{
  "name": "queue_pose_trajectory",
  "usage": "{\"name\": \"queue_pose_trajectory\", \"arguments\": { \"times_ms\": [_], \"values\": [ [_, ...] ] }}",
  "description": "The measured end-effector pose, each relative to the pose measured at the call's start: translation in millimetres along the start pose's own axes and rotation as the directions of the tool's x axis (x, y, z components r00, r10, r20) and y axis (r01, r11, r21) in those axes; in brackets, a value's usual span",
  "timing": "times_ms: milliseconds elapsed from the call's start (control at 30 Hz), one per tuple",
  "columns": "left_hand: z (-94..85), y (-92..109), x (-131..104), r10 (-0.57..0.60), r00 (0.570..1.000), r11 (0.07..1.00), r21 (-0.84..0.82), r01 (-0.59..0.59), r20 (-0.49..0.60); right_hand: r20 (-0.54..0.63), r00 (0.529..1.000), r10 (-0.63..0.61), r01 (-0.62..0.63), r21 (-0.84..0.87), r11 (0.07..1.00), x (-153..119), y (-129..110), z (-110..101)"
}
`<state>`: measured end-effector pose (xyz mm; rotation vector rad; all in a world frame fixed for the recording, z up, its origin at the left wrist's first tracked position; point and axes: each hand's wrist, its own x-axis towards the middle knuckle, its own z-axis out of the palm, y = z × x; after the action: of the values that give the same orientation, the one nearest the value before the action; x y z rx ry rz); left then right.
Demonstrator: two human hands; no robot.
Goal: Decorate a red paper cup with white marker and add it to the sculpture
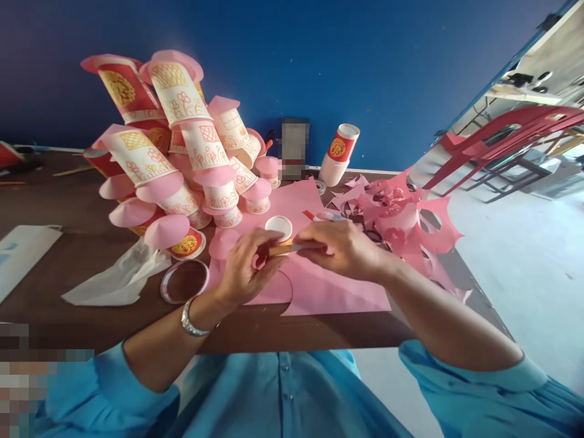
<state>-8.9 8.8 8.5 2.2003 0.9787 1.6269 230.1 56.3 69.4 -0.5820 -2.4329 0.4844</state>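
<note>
Between my two hands, above pink paper (337,292), is a small brownish strip (279,250). My left hand (249,264) has its fingers curled round the strip's left end. Something thin and greyish (303,246) reaches from the strip to my right hand (340,248), whose fingers are closed on it; what it is I cannot make out. Just behind my hands stands a paper cup (278,226) with its open end up. A pink paper cone (224,243) sits beside my left hand. To the left rise stacked decorated cups (207,146) with pink paper discs and cones.
Pink paper scraps (396,213) are heaped at the right. A tape roll (184,281) and a crumpled translucent bag (123,277) lie at the left. Stacked cups (337,155) stand by the blue wall. Red chairs (497,131) are beyond the table's right edge.
</note>
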Motion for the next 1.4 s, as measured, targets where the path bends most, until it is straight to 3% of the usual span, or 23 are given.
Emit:
{"name": "queue_pose_trajectory", "arguments": {
  "times_ms": [67,133,200,267,333,467,633,833,1000,1100,1200,1300,1400],
  "values": [
    [-1.9,3,3,0.072,0.997,0.994,0.077,-0.074,0.025,0.027,1.000,-0.001,0.000,0.062,0.998,2,0,3],
    [-2.7,5,6,0.103,0.994,0.990,0.094,-0.105,0.022,0.108,0.993,0.042,-0.049,0.061,0.997,10,17,1],
    [-2.3,6,7,0.103,0.995,0.991,0.087,-0.103,0.009,-0.018,0.979,0.204,-0.204,-0.181,0.962,27,46,-3],
    [-1.2,5,7,0.096,0.995,0.992,0.081,-0.097,0.016,-0.114,0.924,0.366,-0.374,-0.479,0.794,48,78,-5],
    [-0.3,5,6,0.094,0.995,0.993,0.075,-0.096,0.032,-0.111,0.885,0.452,-0.417,-0.621,0.663,70,105,-3],
    [-0.1,3,6,0.102,0.994,0.989,0.103,-0.105,0.034,-0.136,0.876,0.463,-0.435,-0.637,0.636,101,137,13],
    [-0.4,1,5,0.087,0.996,0.988,0.123,-0.091,0.032,-0.161,0.877,0.453,-0.448,-0.615,0.649,110,146,28],
    [1.6,2,4,0.089,0.995,0.994,0.055,-0.090,0.035,-0.134,0.867,0.480,-0.455,-0.606,0.653,95,141,31],
    [-0.3,7,5,0.028,0.999,1.000,0.013,-0.028,0.027,-0.200,0.872,0.446,-0.475,-0.563,0.677,66,115,21],
    [-2.1,9,6,-0.064,0.998,0.998,-0.022,0.065,0.011,-0.342,0.890,0.302,-0.398,-0.259,0.880,38,84,12],
    [-2.1,11,6,-0.181,0.983,0.972,-0.150,0.181,0.012,-0.377,0.869,0.322,-0.329,0.046,0.943,10,52,3],
    [-0.4,10,4,-0.267,0.963,0.912,-0.310,0.268,0.046,-0.241,0.864,0.442,-0.348,0.349,0.870,-12,27,-3],
    [1.3,8,3,-0.322,0.944,0.874,-0.362,0.323,0.067,-0.007,0.901,0.434,-0.379,0.470,0.797,-22,12,-4]
  ]
}}
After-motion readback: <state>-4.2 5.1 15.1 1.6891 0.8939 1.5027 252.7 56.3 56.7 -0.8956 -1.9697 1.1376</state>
